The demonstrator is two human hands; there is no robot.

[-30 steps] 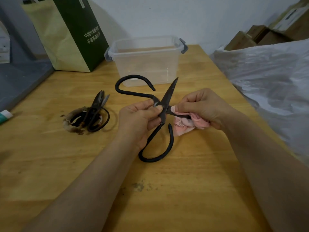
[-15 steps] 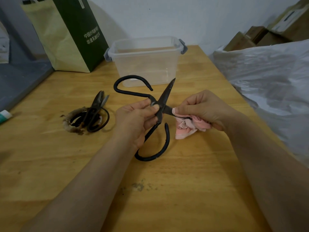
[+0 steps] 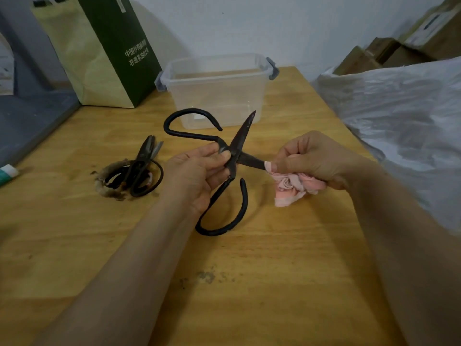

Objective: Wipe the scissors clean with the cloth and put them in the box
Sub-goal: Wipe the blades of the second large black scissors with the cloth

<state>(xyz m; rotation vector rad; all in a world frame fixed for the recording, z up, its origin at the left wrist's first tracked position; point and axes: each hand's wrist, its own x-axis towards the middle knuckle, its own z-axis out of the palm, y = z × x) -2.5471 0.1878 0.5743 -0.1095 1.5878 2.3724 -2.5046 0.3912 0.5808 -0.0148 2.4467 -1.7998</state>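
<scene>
Head view, left hand (image 3: 197,173): gripped the scissors (image 3: 239,143) at the pivot, thumb on top and fingers curled beneath, hiding part of the lower handle's shank.
Scissors: large and black, held above the table (image 3: 249,270) in front of the box, with the blades spread wide. One blade pointed up toward the box; the other ran right into the cloth, its tip hidden.
Right hand (image 3: 314,158): pinched the cloth (image 3: 296,187) round that blade's tip. The rest of the pink cloth was bunched under the palm, partly covered by fingers.
Box (image 3: 217,96): clear plastic, open-topped, at the table's far side. A pale patch on its floor was too faint to identify.
Second scissors (image 3: 142,168): lay left of the left hand on a frayed brownish ring; how the dark loops overlapped was hard to tell.
Edges: a tube (image 3: 7,172) was cut off by the left border, the paper bag (image 3: 99,53) was cropped at the top, and the cardboard boxes (image 3: 399,51) were half hidden behind a white plastic sheet (image 3: 399,116).
</scene>
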